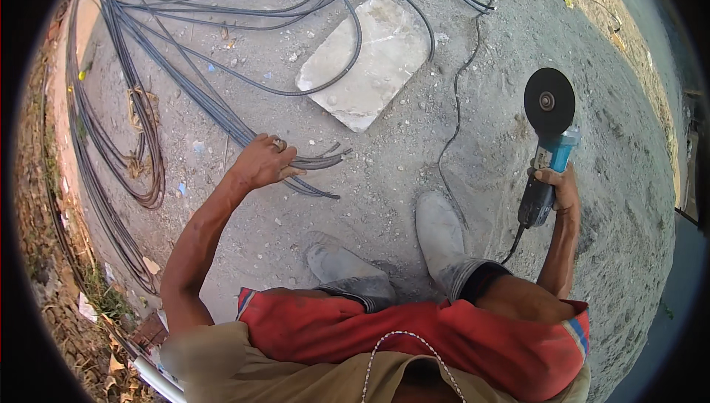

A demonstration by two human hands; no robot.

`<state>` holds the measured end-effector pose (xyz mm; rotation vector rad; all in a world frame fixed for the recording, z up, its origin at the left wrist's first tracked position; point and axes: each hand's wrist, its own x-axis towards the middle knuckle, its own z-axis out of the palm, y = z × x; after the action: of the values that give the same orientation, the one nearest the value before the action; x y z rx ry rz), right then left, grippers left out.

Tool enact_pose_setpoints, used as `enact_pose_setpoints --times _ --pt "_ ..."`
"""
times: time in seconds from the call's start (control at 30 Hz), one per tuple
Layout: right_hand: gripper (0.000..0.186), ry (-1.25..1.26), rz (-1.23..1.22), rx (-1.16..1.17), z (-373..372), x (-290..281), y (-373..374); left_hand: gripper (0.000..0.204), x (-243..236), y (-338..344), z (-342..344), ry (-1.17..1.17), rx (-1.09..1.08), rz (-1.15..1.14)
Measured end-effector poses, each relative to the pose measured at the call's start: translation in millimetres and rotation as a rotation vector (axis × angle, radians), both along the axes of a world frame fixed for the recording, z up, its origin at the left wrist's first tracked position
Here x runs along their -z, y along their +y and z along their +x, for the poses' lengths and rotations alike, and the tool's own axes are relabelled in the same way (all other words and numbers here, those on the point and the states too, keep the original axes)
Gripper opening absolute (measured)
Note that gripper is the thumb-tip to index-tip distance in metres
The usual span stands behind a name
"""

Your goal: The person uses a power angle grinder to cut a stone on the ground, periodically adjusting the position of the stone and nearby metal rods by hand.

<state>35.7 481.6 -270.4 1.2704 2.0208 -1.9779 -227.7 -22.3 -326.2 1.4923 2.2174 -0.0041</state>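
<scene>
Grey, gritty ground [510, 48] bears bent rods [233, 128] and a slab [384, 55]

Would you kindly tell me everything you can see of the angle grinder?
The angle grinder has a teal, plastic-looking front housing, a dark rear body and a round, dark disc with a metallic centre. It is in the right hand, disc end pointing away from the person, disc face toward the camera. A dark cord leaves its rear end. Whether it runs is unclear.

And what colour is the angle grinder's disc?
The cutting disc is black, showing best in the head view.
</scene>
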Motion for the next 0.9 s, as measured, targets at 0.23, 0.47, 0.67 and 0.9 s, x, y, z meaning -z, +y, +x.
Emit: enact_pose_setpoints --times 0.23,0.47,0.67,0.9 --pt "0.041 0.004 -0.024 -0.054 -17 4 0 0.030 -18 -54 -8 0.043 -0.344 0.116" --pt "0.040 0.054 -0.084 0.036 13 -12 13 0.038 24 231 -97 -0.822 -1.028 0.548" --pt "0.041 0.003 0.046 0.134 55 -26 17 0.068 62 374 -128 -1.299 -1.514 0.685" --pt "0.049 0.006 -0.038 0.211 96 -27 27 0.088 -1 492 -231 -1.552 -1.149 0.902"
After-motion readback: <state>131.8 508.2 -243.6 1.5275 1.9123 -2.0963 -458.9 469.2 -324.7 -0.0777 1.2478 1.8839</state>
